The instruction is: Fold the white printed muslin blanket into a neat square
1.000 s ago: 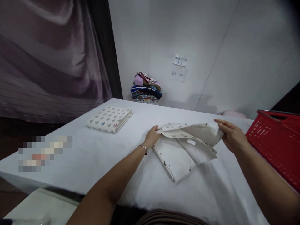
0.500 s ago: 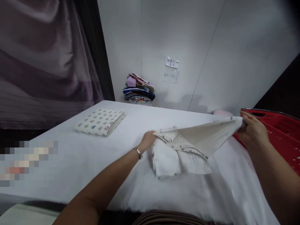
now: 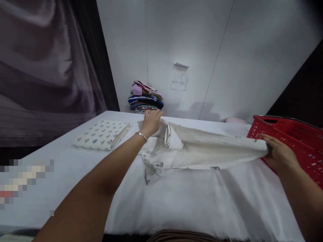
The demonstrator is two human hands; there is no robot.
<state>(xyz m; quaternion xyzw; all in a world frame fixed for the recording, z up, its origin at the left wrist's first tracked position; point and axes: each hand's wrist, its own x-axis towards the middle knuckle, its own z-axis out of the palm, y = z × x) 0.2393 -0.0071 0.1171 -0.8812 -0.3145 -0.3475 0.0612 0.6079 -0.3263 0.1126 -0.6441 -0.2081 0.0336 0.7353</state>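
A thin white cloth (image 3: 217, 148) with small dark prints stretches sideways over the white table (image 3: 176, 201), its left part bunched in loose folds. At its right end my right hand (image 3: 280, 151) is closed round the fabric and lifts it off the table. My left hand (image 3: 152, 122), with a bracelet at the wrist, is at the far left edge of the cloth, its fingers apart; how it touches the fabric is partly hidden. To the left lies a folded cream cloth (image 3: 102, 134) with a grey motif and two coloured ones.
A red plastic basket (image 3: 290, 134) stands at the right edge. Past the table's far edge, a stack of folded textiles (image 3: 145, 97) rests near the wall. A paper marked 45-50 (image 3: 178, 83) is on the wall. A purple curtain (image 3: 45, 67) hangs at left.
My left hand has moved away from me and slightly left, off the near corner it pinched. The white cloth is spread wider, its folds opened. My right hand is slightly lower and still grips its end.
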